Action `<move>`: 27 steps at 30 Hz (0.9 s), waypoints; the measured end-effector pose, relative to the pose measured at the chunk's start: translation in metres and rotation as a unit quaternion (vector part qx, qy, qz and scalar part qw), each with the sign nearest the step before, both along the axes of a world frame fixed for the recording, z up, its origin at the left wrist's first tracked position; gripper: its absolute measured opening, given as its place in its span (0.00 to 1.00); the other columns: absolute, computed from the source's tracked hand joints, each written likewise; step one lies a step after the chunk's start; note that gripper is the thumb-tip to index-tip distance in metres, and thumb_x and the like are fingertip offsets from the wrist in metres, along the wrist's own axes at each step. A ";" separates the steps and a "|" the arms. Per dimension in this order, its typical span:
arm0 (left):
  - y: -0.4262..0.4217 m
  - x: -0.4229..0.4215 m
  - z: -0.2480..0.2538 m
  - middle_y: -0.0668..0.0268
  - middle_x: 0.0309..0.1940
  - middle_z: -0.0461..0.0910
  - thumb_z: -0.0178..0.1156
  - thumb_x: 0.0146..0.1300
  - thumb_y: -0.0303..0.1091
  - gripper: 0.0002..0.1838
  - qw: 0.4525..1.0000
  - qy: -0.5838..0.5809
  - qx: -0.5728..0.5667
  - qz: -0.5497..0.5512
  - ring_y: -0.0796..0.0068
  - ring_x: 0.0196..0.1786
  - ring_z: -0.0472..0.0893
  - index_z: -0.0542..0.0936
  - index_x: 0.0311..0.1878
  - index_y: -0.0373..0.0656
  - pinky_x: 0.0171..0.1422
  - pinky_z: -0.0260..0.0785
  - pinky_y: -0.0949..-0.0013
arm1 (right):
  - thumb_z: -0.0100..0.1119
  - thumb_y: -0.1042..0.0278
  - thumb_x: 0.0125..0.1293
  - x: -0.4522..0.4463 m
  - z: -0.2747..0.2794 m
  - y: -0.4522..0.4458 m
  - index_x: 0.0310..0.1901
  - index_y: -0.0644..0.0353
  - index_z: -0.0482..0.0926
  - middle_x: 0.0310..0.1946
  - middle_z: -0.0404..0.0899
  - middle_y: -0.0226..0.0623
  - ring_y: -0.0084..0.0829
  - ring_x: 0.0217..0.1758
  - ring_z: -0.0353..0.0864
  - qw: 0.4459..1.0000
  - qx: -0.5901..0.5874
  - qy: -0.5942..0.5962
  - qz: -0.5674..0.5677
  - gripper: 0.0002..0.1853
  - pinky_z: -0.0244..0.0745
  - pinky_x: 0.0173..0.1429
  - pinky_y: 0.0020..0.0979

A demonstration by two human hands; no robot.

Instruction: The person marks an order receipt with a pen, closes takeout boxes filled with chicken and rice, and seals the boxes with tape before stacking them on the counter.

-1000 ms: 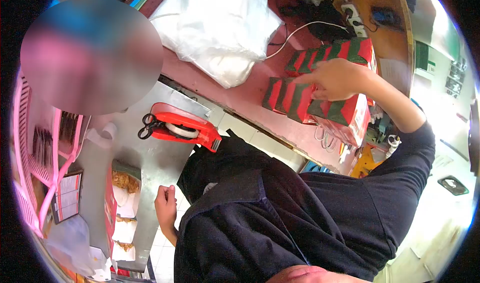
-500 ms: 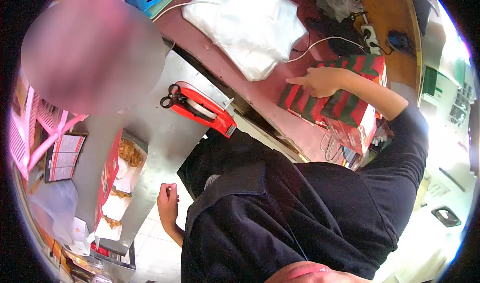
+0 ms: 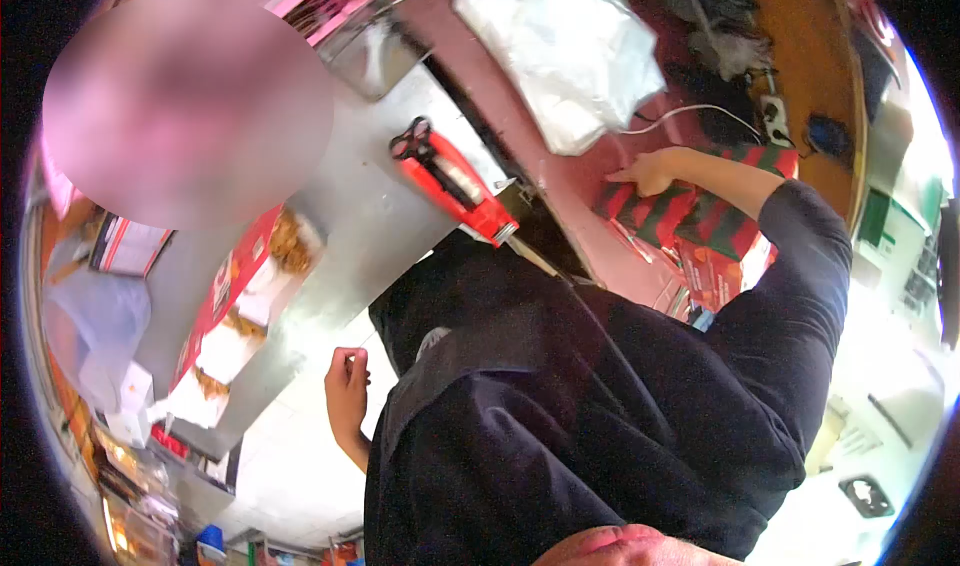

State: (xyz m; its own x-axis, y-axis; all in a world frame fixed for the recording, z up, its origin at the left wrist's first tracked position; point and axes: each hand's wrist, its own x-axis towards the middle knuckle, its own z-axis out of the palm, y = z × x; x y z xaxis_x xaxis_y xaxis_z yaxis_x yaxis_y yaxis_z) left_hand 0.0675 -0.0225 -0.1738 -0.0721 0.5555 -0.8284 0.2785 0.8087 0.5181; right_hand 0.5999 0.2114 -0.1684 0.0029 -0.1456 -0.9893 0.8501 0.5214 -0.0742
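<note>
My right hand (image 3: 655,172) lies over the stack of red cartons with dark stripes (image 3: 715,216) on the pink tabletop. Its index finger stretches out to the left; the other fingers are partly hidden against the cartons. Low beside the metal table hangs my left hand (image 3: 348,391), its fingers loosely curled and nothing visible in them. On the metal table (image 3: 345,206) a red tape dispenser (image 3: 455,188) has black-handled scissors (image 3: 410,141) at its far end. A long red-and-white box (image 3: 245,301) there holds several portions of brown fried food (image 3: 290,246).
White plastic bags (image 3: 560,51) lie on the pink tabletop (image 3: 510,116), near a white cable and power strip (image 3: 775,121). A gap runs between the two tables. A translucent bag (image 3: 95,321) and a framed card (image 3: 130,243) are at the left. Pink crates (image 3: 325,1) stand behind.
My view has turned, so the tables' contents shift in the picture. My right hand stays over the striped cartons. My left hand still hangs beside the metal table, fingers curled.
</note>
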 end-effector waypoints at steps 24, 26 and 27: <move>-0.046 -0.145 -0.095 0.50 0.76 0.45 0.56 0.59 0.60 0.48 0.827 0.497 0.236 -0.118 0.45 0.77 0.42 0.52 0.75 0.41 0.74 0.37 0.35 | 0.72 0.55 0.48 -0.406 -0.063 -0.148 0.70 0.44 0.60 0.76 0.29 0.50 0.58 0.78 0.30 0.826 0.373 0.422 0.024 0.46 0.47 0.68 0.70; -0.060 -0.157 -0.090 0.48 0.74 0.49 0.56 0.59 0.59 0.46 0.815 0.493 0.297 -0.072 0.42 0.76 0.44 0.56 0.73 0.38 0.74 0.38 0.35 | 0.68 0.51 0.53 -0.410 -0.058 -0.155 0.68 0.47 0.64 0.73 0.47 0.54 0.55 0.76 0.49 0.835 0.371 0.405 0.036 0.40 0.59 0.68 0.58; -0.059 -0.165 -0.091 0.46 0.73 0.51 0.57 0.59 0.59 0.46 0.807 0.481 0.338 -0.055 0.41 0.76 0.46 0.57 0.72 0.36 0.74 0.39 0.36 | 0.66 0.50 0.55 -0.414 -0.057 -0.151 0.66 0.48 0.66 0.68 0.56 0.54 0.54 0.71 0.57 0.865 0.329 0.379 -0.015 0.37 0.63 0.66 0.54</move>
State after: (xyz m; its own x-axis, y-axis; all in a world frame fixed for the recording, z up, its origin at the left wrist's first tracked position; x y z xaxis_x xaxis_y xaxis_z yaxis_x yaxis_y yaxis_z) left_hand -0.0975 -0.0818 -0.2646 -0.4205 0.9042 0.0754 0.8656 0.3749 0.3319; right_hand 0.1862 0.0606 -0.2250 -0.6769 0.4609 -0.5739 0.7012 0.6409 -0.3122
